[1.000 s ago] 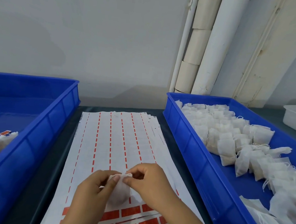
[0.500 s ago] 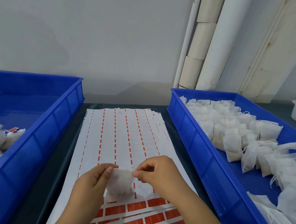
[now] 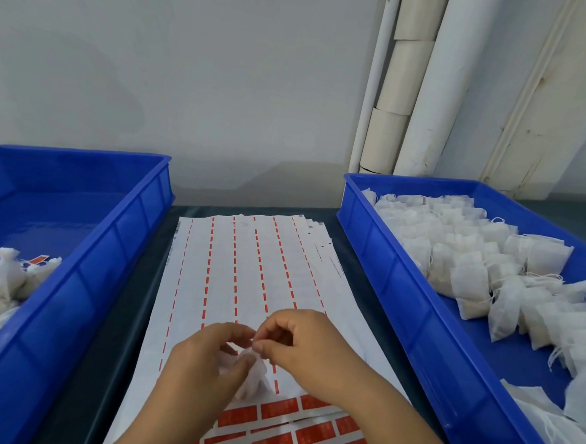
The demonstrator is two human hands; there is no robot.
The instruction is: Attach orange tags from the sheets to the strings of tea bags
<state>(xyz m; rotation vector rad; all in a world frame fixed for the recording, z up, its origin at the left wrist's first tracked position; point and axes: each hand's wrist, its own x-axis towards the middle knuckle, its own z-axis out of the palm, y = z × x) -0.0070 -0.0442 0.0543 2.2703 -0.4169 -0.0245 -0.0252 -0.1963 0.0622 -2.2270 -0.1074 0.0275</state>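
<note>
Head: both hands (image 3: 207, 364) (image 3: 297, 345) pinch tea bag (image 3: 253, 379) (above sheets (image 3: 247, 270))

Print on the orange tags (image 3: 316, 438) is too blurred to read.

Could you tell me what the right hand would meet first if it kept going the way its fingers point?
The right hand points left, so it would probably meet the left hand first, which holds the tea bag; depth is hard to judge.
</note>
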